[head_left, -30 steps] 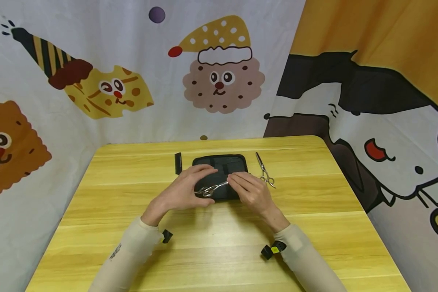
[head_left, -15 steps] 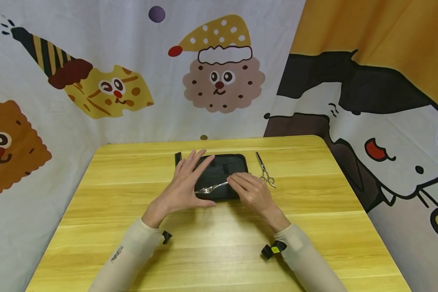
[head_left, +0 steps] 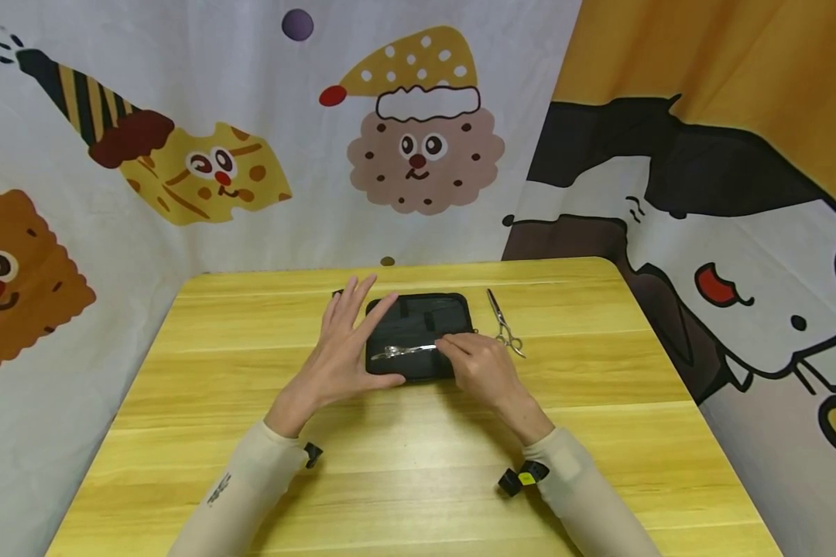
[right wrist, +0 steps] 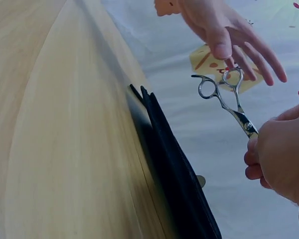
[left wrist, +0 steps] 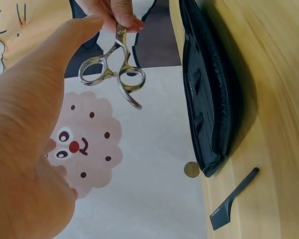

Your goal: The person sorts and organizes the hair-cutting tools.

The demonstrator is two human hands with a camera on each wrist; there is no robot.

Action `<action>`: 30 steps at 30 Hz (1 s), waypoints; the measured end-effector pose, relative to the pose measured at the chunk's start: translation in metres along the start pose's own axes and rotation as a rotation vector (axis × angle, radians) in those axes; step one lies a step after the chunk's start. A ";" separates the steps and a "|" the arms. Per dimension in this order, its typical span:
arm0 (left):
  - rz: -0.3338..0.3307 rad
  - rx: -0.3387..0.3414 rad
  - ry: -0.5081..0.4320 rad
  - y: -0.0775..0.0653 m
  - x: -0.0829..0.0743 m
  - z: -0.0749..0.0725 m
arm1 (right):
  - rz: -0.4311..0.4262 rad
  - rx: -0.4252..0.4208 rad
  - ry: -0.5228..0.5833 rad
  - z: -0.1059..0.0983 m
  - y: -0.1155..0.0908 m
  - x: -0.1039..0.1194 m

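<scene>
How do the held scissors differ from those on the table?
The held scissors are aloft in the right hand; the other scissors lie on the table. In the head view, the held scissors' handles point left, the other scissors' downward. Both are silvery, with finger loops.

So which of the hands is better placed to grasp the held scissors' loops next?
The left hand, likely: it's open and near the loops, while the right hand is occupied pinching the scissors.

Bright, even light; pale glare on the table point(head_left: 411, 472) — soft shadows; right wrist view bluish, hazy.
</scene>
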State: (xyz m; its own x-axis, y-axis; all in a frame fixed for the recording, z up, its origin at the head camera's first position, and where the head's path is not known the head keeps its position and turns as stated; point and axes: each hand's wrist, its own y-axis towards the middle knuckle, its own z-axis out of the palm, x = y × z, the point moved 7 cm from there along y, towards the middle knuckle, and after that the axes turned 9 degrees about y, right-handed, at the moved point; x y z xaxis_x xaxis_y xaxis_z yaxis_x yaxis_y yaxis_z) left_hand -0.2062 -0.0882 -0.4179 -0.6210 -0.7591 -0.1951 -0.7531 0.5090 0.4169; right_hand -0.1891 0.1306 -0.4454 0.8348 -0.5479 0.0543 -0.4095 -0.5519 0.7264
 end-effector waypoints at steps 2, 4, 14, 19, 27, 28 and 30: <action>0.006 -0.014 0.005 -0.001 0.000 -0.001 | 0.053 0.001 0.047 -0.001 0.000 -0.003; 0.010 -0.017 0.009 -0.001 0.001 -0.001 | 0.114 -0.002 0.107 -0.002 0.000 -0.006; 0.009 -0.028 0.030 -0.003 0.002 0.000 | 0.423 0.022 0.357 -0.001 -0.005 -0.025; 0.012 -0.026 0.053 -0.003 0.001 0.002 | 0.585 0.073 0.465 0.001 -0.007 -0.031; 0.049 0.010 0.117 0.001 -0.009 0.011 | 0.829 0.169 0.623 0.008 -0.013 -0.037; 0.062 0.010 0.123 0.001 -0.011 0.012 | 0.845 0.175 0.639 0.008 -0.014 -0.037; 0.093 0.006 0.148 0.003 -0.015 0.016 | 0.869 0.187 0.664 0.008 -0.015 -0.037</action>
State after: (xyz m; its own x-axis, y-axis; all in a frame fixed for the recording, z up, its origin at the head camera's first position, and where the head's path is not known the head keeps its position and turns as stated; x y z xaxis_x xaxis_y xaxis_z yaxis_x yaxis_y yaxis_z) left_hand -0.2022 -0.0691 -0.4279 -0.6496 -0.7599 -0.0228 -0.6953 0.5818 0.4220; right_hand -0.2168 0.1541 -0.4637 0.2453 -0.3795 0.8921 -0.9536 -0.2603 0.1515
